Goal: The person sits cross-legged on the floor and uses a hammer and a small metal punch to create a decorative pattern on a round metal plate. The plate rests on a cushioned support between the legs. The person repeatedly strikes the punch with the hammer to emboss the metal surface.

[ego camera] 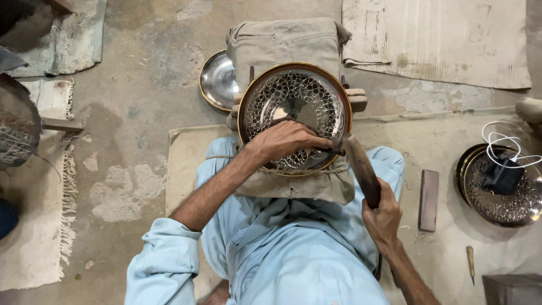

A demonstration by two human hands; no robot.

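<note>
A round metal tray (pixel 295 85) with a gold rim and an engraved leaf pattern rests on a cloth-covered block in front of me. My left hand (pixel 285 141) lies on the tray's near part, fingers closed around a thin dark chisel (pixel 334 151) held against the metal. My right hand (pixel 382 217) grips the lower end of a dark wooden mallet (pixel 361 169), whose head is tilted up toward the chisel's end. I sit on the floor in light blue clothes.
A plain shiny tray (pixel 217 79) lies behind the block at the left. At the right sit stacked engraved trays (pixel 502 212) with a dark cloth and white wire, a wooden block (pixel 429 200), and a small tool (pixel 470 261). Mats cover parts of the concrete floor.
</note>
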